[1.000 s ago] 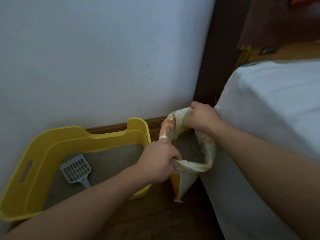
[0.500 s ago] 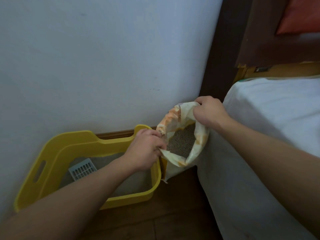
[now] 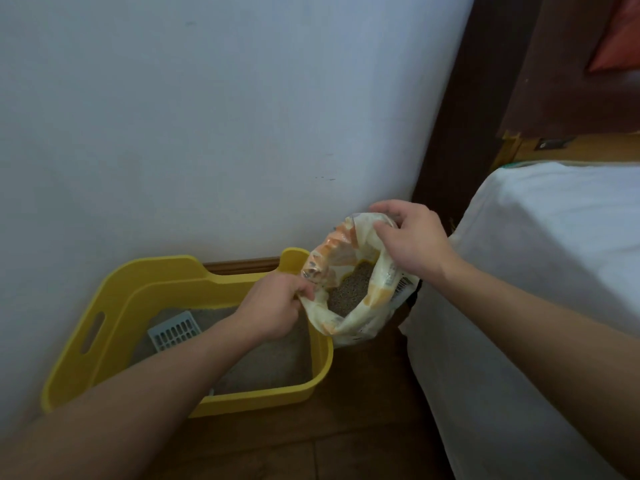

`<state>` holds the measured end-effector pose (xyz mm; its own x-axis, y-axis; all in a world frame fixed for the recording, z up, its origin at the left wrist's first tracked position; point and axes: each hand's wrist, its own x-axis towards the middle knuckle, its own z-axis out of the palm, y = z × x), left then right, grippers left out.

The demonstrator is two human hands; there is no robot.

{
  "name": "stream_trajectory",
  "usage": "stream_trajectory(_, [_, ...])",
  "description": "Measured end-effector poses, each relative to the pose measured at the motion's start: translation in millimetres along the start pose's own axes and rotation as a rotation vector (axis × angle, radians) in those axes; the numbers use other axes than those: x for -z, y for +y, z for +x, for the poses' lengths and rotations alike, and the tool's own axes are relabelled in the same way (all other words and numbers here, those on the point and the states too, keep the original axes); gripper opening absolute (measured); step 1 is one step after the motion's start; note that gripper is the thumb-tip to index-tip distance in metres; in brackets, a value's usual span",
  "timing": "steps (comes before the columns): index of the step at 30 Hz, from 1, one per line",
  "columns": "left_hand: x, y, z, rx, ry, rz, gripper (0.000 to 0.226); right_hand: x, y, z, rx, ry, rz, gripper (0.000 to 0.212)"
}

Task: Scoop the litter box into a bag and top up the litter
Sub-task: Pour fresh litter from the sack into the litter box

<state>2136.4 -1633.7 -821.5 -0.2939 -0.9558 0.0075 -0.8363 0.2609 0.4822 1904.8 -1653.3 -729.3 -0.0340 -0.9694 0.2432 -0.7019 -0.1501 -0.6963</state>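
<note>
**While the pale blue slotted plastic scoop [image 3: 175,330] lies in the yellow plastic litter box [image 3: 145,282], both grips hold the cream-and-orange plastic litter bag [image 3: 349,323] open**

Because the left forearm reaches across the litter box from its near side, the scoop's handle is hidden. Only the slotted head shows, lying on the pale sandy litter [image 3: 277,362] toward the box's left end. Behind the box stand a white wall [image 3: 207,116] and a brown wooden skirting board [image 3: 242,265], with the box's far rim just beside both. A dark wooden floor [image 3: 346,427] runs under and in front of the box. To the box's right is a bed with a white sheet [image 3: 536,254]. The litter bag sits in the narrow gap between the box's right end and that bed, its lower part overlapping the box's right rim from this angle. Whether its base touches the floor cannot be told. Beyond the box's far right corner rises a dark wooden post [image 3: 450,133], with an orange-red cushion [image 3: 620,36] higher up, well apart from the box.

The left grip [image 3: 273,306], over the box's right end, is clenched on the near-left edge of the bag's mouth, knuckles up. The right grip [image 3: 412,240], right of the box and higher, pinches the far edge of the mouth between thumb and curled fingers. Between them the mouth gapes, showing grey granules [image 3: 349,289] inside.
</note>
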Motion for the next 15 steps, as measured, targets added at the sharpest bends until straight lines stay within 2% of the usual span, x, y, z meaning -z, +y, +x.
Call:
stream_trajectory(5, [-5, -6, -3, 0.030, -0.033, -0.087, 0.035, -15, -7, -4, 0.013, -0.007, 0.049, 0.029])
stream_trajectory(12, [0, 0, -25, -0.030, -0.275, -0.112, 0.054, -27, -15, -9, -0.011, -0.020, 0.068, 0.015])
stream_trajectory(15, [0, 4, -28, -0.018, -0.317, -0.135, 0.049, -29, -17, -9, -0.016, -0.029, 0.064, 0.012])
